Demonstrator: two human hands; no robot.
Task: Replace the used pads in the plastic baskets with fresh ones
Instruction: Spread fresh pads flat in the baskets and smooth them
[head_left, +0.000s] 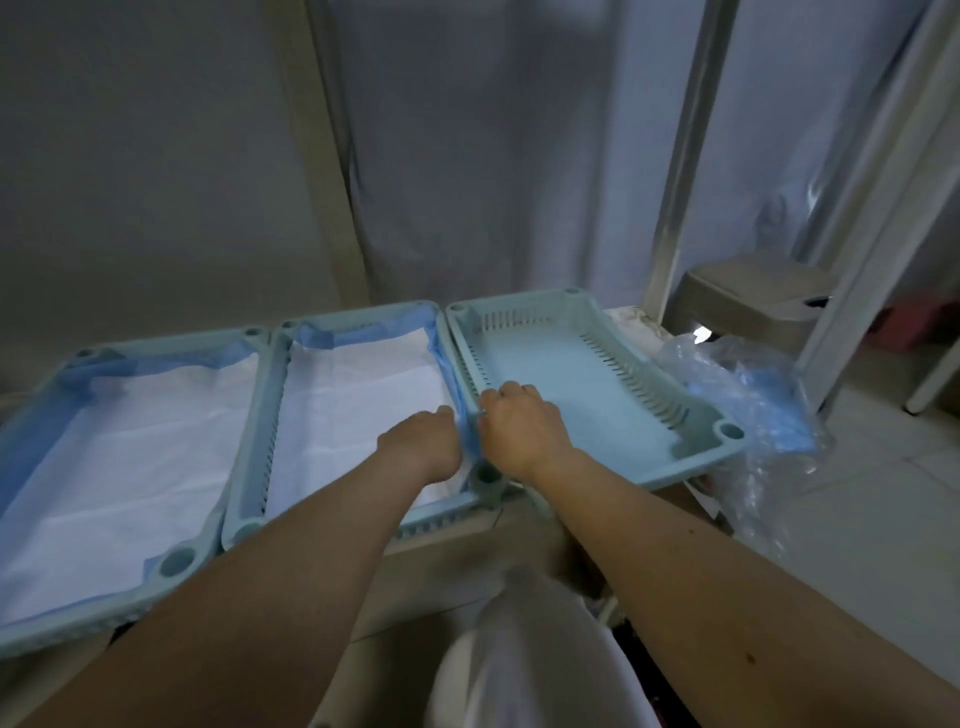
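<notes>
Hands (470, 439) on blue-edged white pad (358, 395)

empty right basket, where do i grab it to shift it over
Grip the empty right basket by its near rim, coming from the front, or by both short ends. The flat rim with round corner sockets gives purchase; its left rim is crowded by the right hand and the middle basket.

grey plastic stool (753, 301) by white frame post (685, 156), pale curtain (467, 156) behind, tiled floor (883, 519)

Both hands, left hand (423, 441) and right hand (519, 423), tuck the pad (358, 410) into the middle basket (249, 441).
</notes>
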